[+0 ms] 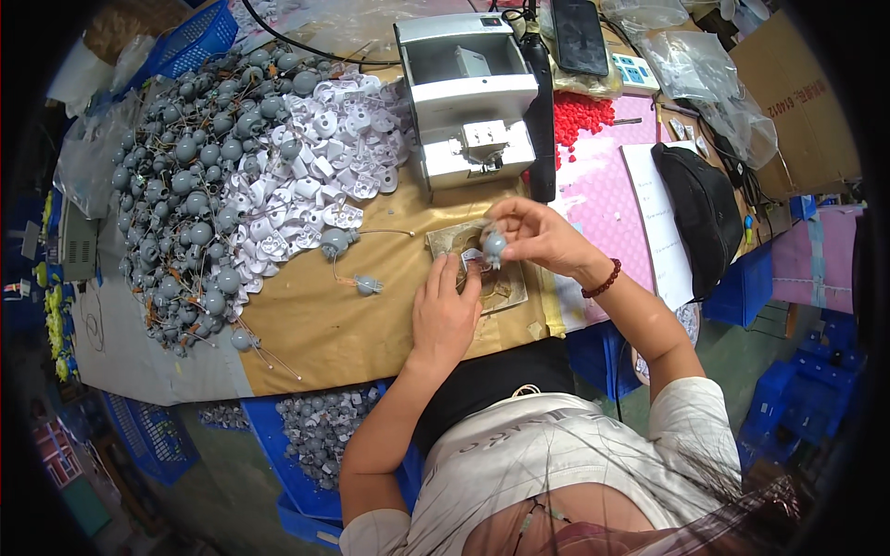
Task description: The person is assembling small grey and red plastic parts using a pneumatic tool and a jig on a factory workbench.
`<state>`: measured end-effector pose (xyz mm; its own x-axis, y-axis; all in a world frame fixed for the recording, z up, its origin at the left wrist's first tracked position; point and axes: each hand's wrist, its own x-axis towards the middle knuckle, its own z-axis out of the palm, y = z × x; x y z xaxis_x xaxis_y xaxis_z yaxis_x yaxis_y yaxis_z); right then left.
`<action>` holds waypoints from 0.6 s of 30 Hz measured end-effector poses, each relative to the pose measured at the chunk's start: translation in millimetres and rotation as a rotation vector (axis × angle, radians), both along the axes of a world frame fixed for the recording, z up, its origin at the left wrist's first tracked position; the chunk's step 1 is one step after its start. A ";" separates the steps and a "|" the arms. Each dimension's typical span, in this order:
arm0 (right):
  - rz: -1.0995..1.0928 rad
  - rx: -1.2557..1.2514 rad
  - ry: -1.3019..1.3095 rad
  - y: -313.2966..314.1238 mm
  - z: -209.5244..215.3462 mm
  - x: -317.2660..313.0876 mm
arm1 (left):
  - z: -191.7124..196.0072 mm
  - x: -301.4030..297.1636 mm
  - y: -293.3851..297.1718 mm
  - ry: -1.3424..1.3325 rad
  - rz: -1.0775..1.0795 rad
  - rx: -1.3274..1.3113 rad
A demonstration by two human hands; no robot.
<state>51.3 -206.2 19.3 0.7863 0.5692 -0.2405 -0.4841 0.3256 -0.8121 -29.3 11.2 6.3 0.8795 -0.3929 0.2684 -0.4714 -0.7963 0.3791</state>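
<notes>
Between the thumb and fingers of my right hand (536, 239) is a small grey ball-shaped plastic part (494, 245), held above a square board (512, 295). My left hand (443, 313) rests on the board's left side, fingers stretched forward. Its fingertips touch or nearly touch a small white plastic piece (471, 256); they partly cover it, so a grip cannot be made out. Left of the board, a grey ball part with a wire (336, 243) lies on the brown table covering, and a smaller grey part (367, 285) lies nearer to me.
A heap of grey ball parts (195, 204) covers the table's left, beside a pile of white plastic pieces (324, 153). Behind the board stands a grey-and-white machine (468, 102). Red pieces (579, 119), a phone (579, 37) and a black pouch (700, 222) lie to the right.
</notes>
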 end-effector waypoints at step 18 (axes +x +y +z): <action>-0.059 -0.998 -0.923 22.8 7.1 -17.0 | 14.3 23.5 -9.5 0.076 0.119 -0.158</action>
